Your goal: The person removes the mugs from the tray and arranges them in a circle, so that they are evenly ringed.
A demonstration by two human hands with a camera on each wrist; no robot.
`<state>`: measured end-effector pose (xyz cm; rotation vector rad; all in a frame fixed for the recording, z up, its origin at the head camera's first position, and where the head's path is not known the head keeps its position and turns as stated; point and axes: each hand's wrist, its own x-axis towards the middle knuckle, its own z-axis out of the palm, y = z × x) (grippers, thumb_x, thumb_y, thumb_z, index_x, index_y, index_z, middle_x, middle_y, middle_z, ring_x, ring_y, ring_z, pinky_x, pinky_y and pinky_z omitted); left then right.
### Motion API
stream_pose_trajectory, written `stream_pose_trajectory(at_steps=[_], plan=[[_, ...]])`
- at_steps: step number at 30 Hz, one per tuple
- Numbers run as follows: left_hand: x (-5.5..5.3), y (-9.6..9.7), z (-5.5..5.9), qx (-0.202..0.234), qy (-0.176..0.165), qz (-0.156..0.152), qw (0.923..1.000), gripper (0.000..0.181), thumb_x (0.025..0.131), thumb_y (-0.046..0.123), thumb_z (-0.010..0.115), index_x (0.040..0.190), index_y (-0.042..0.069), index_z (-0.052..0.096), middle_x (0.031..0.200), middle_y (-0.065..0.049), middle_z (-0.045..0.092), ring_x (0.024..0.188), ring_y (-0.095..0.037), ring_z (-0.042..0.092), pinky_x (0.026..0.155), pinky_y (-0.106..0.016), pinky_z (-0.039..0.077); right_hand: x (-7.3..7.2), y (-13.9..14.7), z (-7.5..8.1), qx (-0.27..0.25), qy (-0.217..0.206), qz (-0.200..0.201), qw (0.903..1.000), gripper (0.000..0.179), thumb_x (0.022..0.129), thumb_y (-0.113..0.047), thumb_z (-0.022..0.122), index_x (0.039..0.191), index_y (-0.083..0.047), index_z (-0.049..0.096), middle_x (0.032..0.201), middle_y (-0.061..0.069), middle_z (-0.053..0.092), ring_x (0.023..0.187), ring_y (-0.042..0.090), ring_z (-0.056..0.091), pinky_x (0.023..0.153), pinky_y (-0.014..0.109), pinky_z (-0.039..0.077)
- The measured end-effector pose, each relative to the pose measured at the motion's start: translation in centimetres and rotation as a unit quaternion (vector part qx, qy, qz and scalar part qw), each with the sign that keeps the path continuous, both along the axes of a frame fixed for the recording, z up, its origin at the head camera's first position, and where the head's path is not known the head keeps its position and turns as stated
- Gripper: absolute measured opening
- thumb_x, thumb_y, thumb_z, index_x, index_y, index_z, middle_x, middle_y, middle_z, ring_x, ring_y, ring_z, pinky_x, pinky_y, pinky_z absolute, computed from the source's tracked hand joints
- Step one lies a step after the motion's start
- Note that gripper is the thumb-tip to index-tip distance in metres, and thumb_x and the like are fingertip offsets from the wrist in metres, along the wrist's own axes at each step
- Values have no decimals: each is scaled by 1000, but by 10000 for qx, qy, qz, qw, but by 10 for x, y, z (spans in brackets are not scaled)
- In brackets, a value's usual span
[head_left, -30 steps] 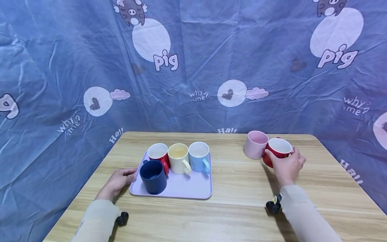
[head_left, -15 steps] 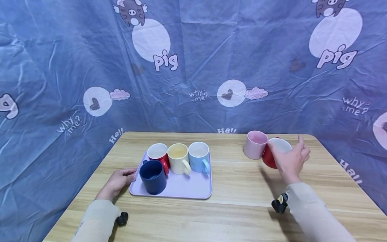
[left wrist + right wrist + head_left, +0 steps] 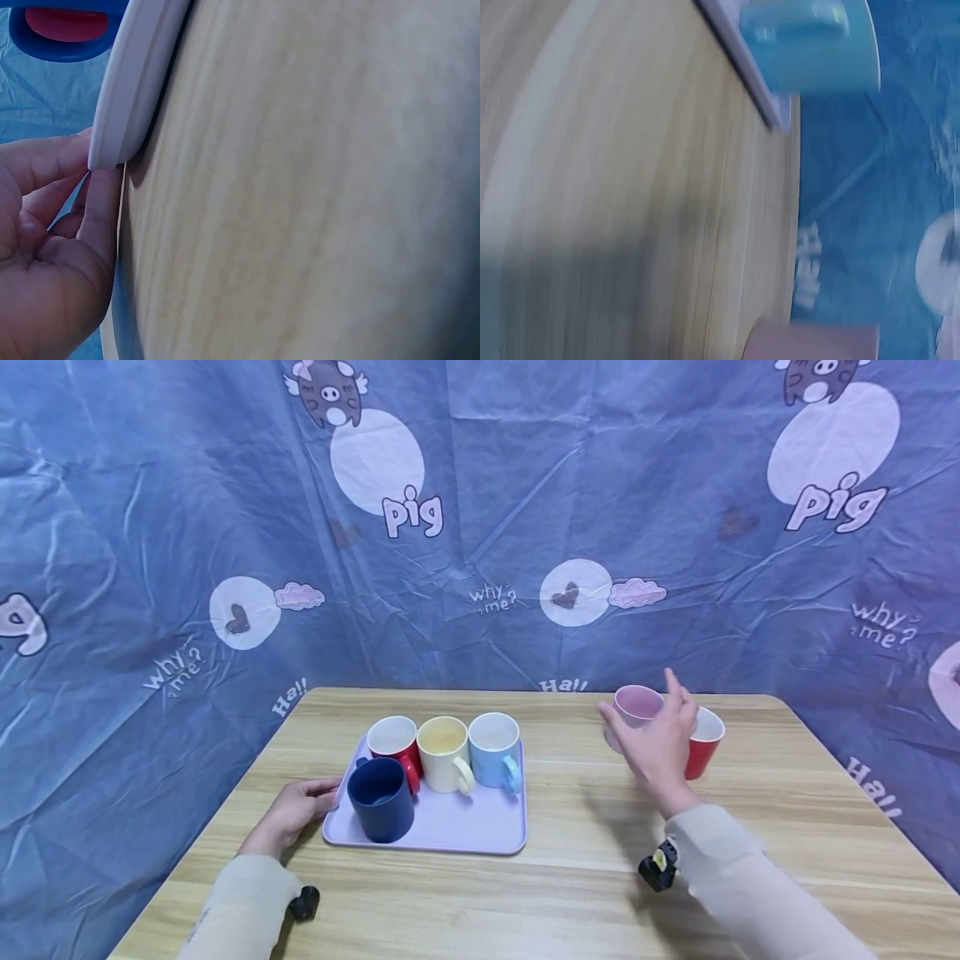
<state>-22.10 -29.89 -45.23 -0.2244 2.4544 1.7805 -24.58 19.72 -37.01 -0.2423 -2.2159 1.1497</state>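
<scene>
My left hand (image 3: 296, 810) holds the left edge of a lilac tray (image 3: 468, 827); in the left wrist view the fingers (image 3: 45, 161) pinch its rim. A navy mug (image 3: 381, 802), a red mug (image 3: 392, 739), a cream mug (image 3: 442, 756) and a light blue mug (image 3: 493, 750) stand upright on the tray. On the right, my right hand (image 3: 660, 743) hovers in front of a pink cup (image 3: 636, 703), thumb and fingers spread, partly hiding it. Just right of that hand, another red mug (image 3: 703, 747) stands on the table, its left side covered by the hand.
The wooden table (image 3: 570, 877) reaches back to a blue patterned cloth (image 3: 510, 527) hanging behind it. In the right wrist view, the light blue mug (image 3: 817, 49) shows on the tray and the pink cup (image 3: 817, 343) sits at the bottom edge.
My right hand has let go of the red mug on the right and moved left to the pink cup, fingers spread. The left hand and tray stay put.
</scene>
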Motion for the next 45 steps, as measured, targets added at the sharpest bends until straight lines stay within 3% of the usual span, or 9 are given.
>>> stream_pose_trajectory(at_steps=[8,12,18,27,34,45], plan=[[-3,1,-2,24,-27,63,10000,42,88,-7,58,128,-15,50,122,-26,58,100,-18,59,81,-23,53,6,-57,0,240,87,971,9949,105,69,-49,81,151,-15,25,143,22,29,129,37,32,102,57,34],[-3,1,-1,8,-12,41,10000,42,87,-7,59,128,-15,50,122,-27,58,102,-20,59,82,-25,53,12,-83,-1,357,-52,1374,9899,106,68,-52,80,150,-15,26,142,21,32,125,37,36,98,56,39],[-2,2,0,13,-17,2,10000,43,88,-8,58,129,-16,48,123,-28,57,101,-20,59,82,-25,53,24,-119,-1,446,-345,1946,9793,104,69,-54,79,150,-17,26,140,18,33,123,35,40,96,54,42],[-1,1,1,19,-15,-2,10000,42,88,-8,58,129,-16,48,125,-28,55,101,-20,59,81,-25,53,43,-166,-5,406,-375,2725,9606,100,67,-52,82,147,-15,34,134,15,43,114,31,50,89,51,48],[-1,0,0,48,-7,0,10000,43,87,-8,59,128,-16,48,124,-28,56,102,-21,59,82,-26,53,54,-190,-12,348,-681,3129,9467,100,66,-58,80,146,-19,34,130,10,46,110,27,53,85,42,51],[-1,-1,-2,-71,-21,8,10000,43,88,-7,59,129,-16,48,124,-28,56,103,-21,59,83,-26,53,63,-222,-32,491,-1026,3354,9352,101,65,-56,81,146,-17,35,133,8,45,115,24,52,92,45,49]])
